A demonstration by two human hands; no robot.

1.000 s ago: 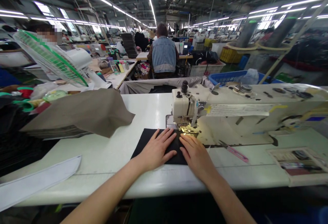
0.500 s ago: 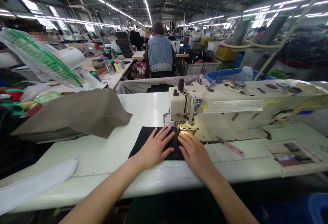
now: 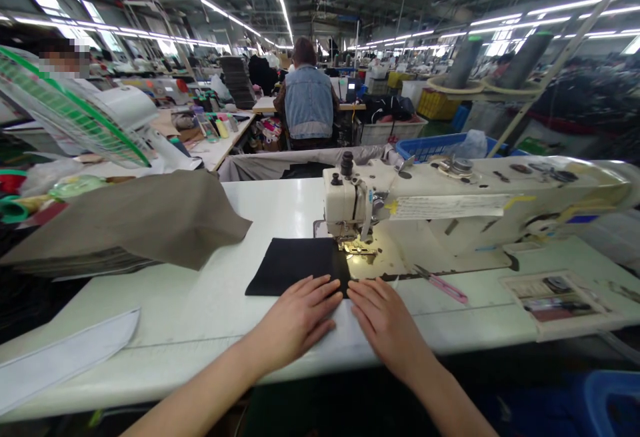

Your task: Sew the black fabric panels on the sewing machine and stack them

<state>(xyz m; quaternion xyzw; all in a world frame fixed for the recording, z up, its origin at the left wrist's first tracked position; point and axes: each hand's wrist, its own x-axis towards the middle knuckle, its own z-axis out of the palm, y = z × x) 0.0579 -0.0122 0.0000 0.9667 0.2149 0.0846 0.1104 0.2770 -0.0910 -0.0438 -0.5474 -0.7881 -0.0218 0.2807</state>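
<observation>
A dark fabric piece [image 3: 295, 265] lies flat on the sewing table, its right edge at the needle area of the sewing machine [image 3: 345, 200]. My left hand [image 3: 303, 314] rests with fingers stretched out on the near right part of the fabric. Beside it, my right hand [image 3: 383, 310] lies flat, fingertips touching the fabric's near right corner. Neither hand grasps anything. The lit brass-coloured plate [image 3: 361, 249] sits just beyond my fingertips, beside the presser foot.
Pink-handled thread snips [image 3: 447, 288] and a small tray [image 3: 560, 300] of tools lie to the right. A stack of grey-brown fabric [image 3: 135, 220] and a white strip [image 3: 70, 357] are on the left. A person in a denim vest [image 3: 305, 104] sits ahead.
The dark fabric has moved away from me, further along the machine. Both hands have slid back to its near edge, uncovering most of it. The view has shifted slightly.
</observation>
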